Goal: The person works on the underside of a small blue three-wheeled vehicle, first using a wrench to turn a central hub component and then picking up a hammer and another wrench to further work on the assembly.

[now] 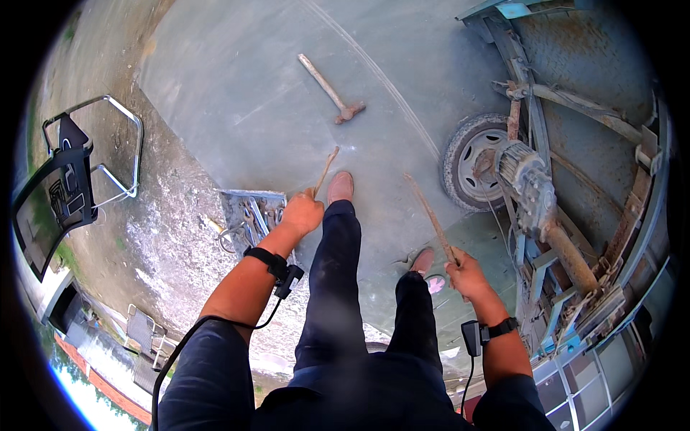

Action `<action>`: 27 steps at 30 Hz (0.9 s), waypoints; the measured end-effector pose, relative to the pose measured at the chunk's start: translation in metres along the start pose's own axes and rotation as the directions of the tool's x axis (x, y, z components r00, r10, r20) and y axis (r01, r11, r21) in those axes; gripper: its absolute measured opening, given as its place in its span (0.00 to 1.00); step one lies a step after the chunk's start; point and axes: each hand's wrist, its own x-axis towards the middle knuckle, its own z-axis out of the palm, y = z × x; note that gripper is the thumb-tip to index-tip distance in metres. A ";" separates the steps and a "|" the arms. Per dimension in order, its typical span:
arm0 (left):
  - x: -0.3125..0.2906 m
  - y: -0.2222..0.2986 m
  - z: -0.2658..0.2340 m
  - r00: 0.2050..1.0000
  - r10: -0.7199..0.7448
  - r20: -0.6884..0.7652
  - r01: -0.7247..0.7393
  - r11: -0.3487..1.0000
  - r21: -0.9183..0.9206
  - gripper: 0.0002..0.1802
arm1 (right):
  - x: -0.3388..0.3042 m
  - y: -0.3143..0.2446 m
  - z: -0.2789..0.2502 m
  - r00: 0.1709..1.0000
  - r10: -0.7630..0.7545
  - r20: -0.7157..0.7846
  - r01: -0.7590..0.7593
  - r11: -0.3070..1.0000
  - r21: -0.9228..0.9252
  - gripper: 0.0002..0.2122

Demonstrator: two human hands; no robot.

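Observation:
My left hand is closed round a short, thin brown bar, which points up and slightly right, above the near end of an open metal toolbox. In my right hand is a longer, rusty-looking thin bar, slanting forward and to the left. Both bars are held in the air, apart from each other; whether they are metal or wood I cannot tell. A hammer with a worn handle and rusty head lies on the concrete ahead of my feet. The toolbox beside my left hand holds several wrenches.
On the right is a tipped-up vehicle frame with a wheel, a rusty axle housing and metal beams. A black chair with a chrome frame lies at the left. My shoes are on the concrete floor.

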 end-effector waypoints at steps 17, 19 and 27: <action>0.184 -0.088 0.004 0.935 -0.037 -0.352 0.095 0.985 0.147 0.28 | 0.038 -0.047 -0.057 0.917 -0.166 -0.362 0.030 0.935 -0.353 0.15; 0.193 -0.080 0.011 0.966 -0.126 -0.226 0.164 0.974 0.157 0.29 | 0.037 -0.044 -0.054 0.905 -0.218 -0.366 0.075 0.927 -0.367 0.15; 0.266 -0.022 0.018 0.916 0.383 -0.122 -0.266 0.805 0.530 0.29 | 0.035 -0.054 -0.041 0.913 -0.206 -0.353 0.025 0.890 -0.455 0.16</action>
